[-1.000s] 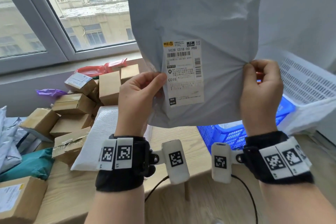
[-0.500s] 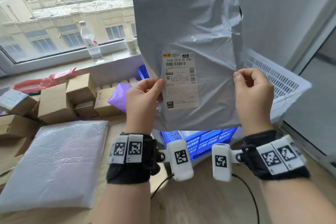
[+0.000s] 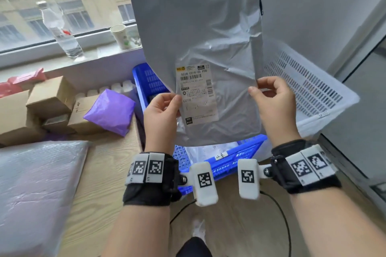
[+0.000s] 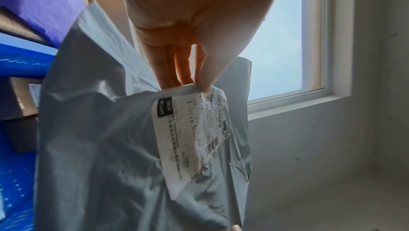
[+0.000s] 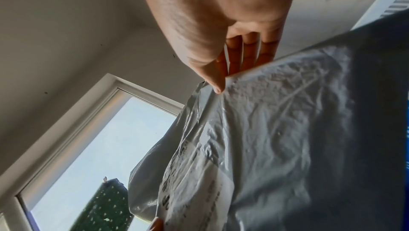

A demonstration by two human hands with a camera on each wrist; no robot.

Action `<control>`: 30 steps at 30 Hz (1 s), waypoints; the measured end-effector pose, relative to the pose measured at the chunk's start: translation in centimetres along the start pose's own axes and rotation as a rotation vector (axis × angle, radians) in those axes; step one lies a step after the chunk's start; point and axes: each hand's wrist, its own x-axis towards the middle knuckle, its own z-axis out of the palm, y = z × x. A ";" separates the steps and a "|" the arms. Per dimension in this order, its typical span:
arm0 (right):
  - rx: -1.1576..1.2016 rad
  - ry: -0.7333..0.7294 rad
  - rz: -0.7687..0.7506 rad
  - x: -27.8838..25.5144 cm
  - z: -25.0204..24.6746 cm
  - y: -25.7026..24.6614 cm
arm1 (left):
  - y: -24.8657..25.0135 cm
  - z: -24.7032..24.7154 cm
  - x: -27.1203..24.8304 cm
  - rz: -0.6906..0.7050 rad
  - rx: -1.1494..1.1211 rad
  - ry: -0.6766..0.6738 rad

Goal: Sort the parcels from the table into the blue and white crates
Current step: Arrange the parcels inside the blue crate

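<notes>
Grey mailer (image 3: 200,44): flat plastic parcel, held upright in the air over the blue crate (image 3: 231,161), label (image 3: 196,94) facing the person. Label white, printed with barcodes and the code C018; lower left of the mailer's face.

Left hand (image 3: 160,115): grip clamped on the mailer's left edge, thumb in front just beside the label, fingers behind. The left wrist view shows thumb and fingers (image 4: 168,70) pinching the edge at the label's corner.

Right hand (image 3: 275,108): grip clamped on the mailer's right edge, thumb in front, fingers curled behind. The right wrist view shows the thumb pressed on the crinkled plastic with the fingers (image 5: 250,52) behind it.

Blue crate: slatted plastic, at the right end of the bench (image 3: 108,183), a white tag on its near wall; pale contents inside, mostly hidden by the mailer.

White crate (image 3: 313,94): slatted, tilted, right of the blue crate and behind the right hand.

Purple mailer (image 3: 110,110): on the bench, left of the blue crate, leaning against cardboard boxes (image 3: 50,98).

Bubble mailer (image 3: 37,190): large, silvery, flat on the near left of the bench.

Red mailer (image 3: 23,79): behind the boxes, by the sill.

Sill (image 3: 41,60): a clear bottle (image 3: 62,33) and a paper cup (image 3: 120,35), both upright.
</notes>
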 end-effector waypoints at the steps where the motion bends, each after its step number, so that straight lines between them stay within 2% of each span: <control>1: -0.014 -0.022 0.010 0.9 0.7 0.7 | -0.6 0.3 1.1 -0.017 0.003 0.015; 10: -0.153 -0.189 0.188 8.6 8.1 7.8 | -7.4 2.2 12.3 -0.203 0.057 0.046; 16: -0.209 -0.317 0.343 10.6 12.2 12.7 | -11.5 2.1 17.3 -0.364 0.173 0.020; 21: -0.282 -0.470 0.418 11.5 15.6 17.4 | -16.2 1.3 19.6 -0.598 0.166 0.059; 30: -0.472 -0.742 0.558 11.2 19.5 25.4 | -25.8 0.8 19.9 -0.822 0.297 0.155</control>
